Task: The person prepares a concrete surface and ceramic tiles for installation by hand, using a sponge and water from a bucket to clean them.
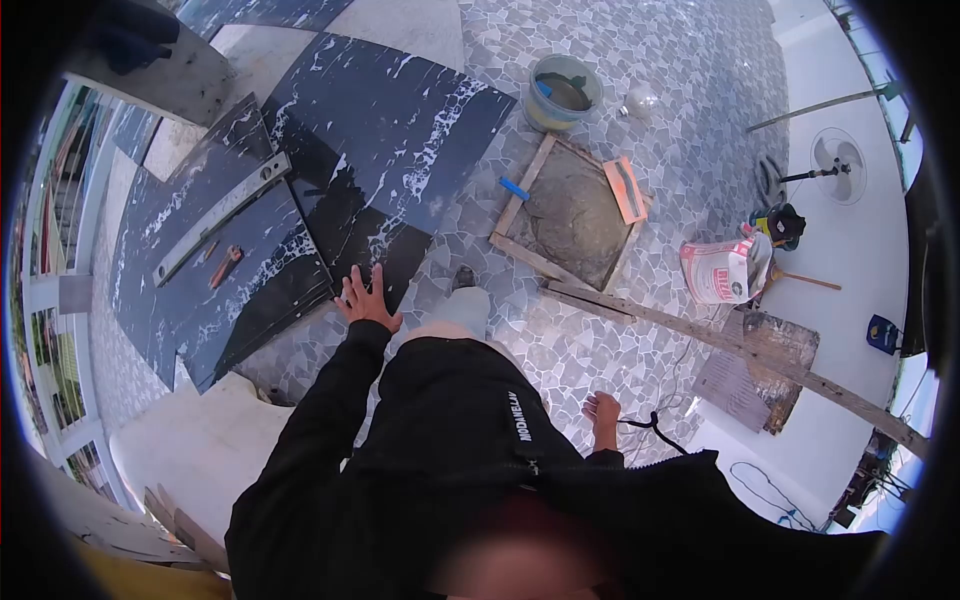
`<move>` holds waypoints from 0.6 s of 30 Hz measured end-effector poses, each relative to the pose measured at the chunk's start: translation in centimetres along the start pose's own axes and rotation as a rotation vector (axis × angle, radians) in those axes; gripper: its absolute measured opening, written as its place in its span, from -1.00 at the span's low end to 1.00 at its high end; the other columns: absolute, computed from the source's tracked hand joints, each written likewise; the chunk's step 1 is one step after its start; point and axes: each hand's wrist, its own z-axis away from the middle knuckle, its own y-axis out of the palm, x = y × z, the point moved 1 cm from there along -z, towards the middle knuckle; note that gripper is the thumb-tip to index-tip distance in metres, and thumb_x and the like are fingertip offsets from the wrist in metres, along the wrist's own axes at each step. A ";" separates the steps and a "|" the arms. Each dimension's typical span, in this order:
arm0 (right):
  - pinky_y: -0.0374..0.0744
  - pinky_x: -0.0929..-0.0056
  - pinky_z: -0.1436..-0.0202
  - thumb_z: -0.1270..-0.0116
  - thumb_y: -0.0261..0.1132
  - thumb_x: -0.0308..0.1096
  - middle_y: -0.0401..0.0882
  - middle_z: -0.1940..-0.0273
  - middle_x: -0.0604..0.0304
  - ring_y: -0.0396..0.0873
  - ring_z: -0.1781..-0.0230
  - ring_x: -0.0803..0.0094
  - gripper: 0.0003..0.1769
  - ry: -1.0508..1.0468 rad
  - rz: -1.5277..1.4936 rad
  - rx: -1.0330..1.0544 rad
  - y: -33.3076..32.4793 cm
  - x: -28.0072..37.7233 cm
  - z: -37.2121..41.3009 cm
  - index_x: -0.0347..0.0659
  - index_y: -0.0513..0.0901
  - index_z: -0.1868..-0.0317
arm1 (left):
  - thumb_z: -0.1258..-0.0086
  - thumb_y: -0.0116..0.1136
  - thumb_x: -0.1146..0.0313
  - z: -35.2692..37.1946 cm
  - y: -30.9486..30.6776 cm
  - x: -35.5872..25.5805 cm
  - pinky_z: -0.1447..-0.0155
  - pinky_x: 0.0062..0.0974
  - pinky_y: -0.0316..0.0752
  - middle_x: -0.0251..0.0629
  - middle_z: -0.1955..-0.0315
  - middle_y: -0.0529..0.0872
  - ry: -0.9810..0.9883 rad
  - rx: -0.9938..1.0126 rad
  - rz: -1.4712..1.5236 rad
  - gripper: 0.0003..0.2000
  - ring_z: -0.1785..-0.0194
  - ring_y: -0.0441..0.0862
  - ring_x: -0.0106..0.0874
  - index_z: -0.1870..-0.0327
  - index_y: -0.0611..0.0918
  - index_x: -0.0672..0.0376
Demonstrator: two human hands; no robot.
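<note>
My left hand [366,302] is open, fingers spread, at the near corner of a black marbled tile [400,255]. Another black marbled tile [255,310] lies to its left, raised at its near edge. On that one rest a long spirit level [222,218] and a small tool with a reddish handle [227,266]. My right hand [602,408] hangs low at my right side, fingers loosely bent and nothing visible in them. A thin black cord [655,428] shows beside its wrist.
A wooden frame [520,200] holds wet mortar [575,215], with an orange float [625,190] at its edge. Behind it stands a bucket [562,110]. Rightward are a cement bag [715,270], a long wooden plank [740,345] and a fan [838,165].
</note>
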 end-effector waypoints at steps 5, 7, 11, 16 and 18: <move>0.66 0.31 0.46 -0.22 0.15 -0.33 0.61 0.31 0.03 0.62 0.46 0.28 -0.70 0.035 0.157 0.119 3.3 0.1 0.2 -0.30 0.54 0.08 | 0.22 0.46 0.15 -1.1 -0.3 -1.7 -0.32 0.32 -0.02 -0.04 -0.44 -0.19 -0.023 0.044 -0.071 0.12 -0.45 -0.17 0.19 -0.45 -0.02 -0.32; 0.64 0.33 0.49 -0.24 0.13 -0.32 0.61 0.32 0.07 0.61 0.49 0.30 -0.73 -0.038 0.353 0.172 3.7 1.3 0.5 -0.27 0.55 0.10 | 0.28 0.48 0.22 -1.3 -0.1 -2.0 -0.28 0.32 0.06 -0.05 -0.45 -0.21 -0.032 0.062 -0.083 0.17 -0.45 -0.16 0.20 -0.46 -0.05 -0.36; 0.60 0.33 0.53 -0.30 0.05 -0.31 0.59 0.35 0.15 0.61 0.50 0.36 -0.77 -0.101 0.789 0.252 3.5 4.4 -2.9 -0.18 0.60 0.16 | 0.29 0.50 0.33 -1.9 1.1 -2.9 -0.27 0.30 0.13 -0.14 -0.46 -0.23 -0.109 0.057 -0.099 0.23 -0.47 -0.15 0.13 -0.45 -0.12 -0.42; 0.62 0.35 0.48 -0.24 0.05 -0.38 0.60 0.42 0.12 0.64 0.43 0.29 -0.77 0.007 0.297 0.215 6.7 13.6 -8.9 -0.31 0.61 0.41 | 0.25 0.43 0.52 -2.1 2.0 -4.3 -0.32 0.23 0.13 -0.22 -0.47 -0.25 -0.213 0.021 -0.096 0.23 -0.48 -0.14 0.10 -0.45 -0.15 -0.45; 0.57 0.42 0.49 -0.19 0.17 -0.30 0.62 0.45 0.15 0.62 0.46 0.37 -0.79 -0.205 0.465 0.293 8.0 18.3 -10.2 -0.28 0.61 0.40 | 0.25 0.42 0.54 -2.2 1.9 -5.2 -0.32 0.21 0.15 -0.25 -0.48 -0.23 -0.280 0.019 -0.116 0.23 -0.48 -0.12 0.08 -0.45 -0.15 -0.46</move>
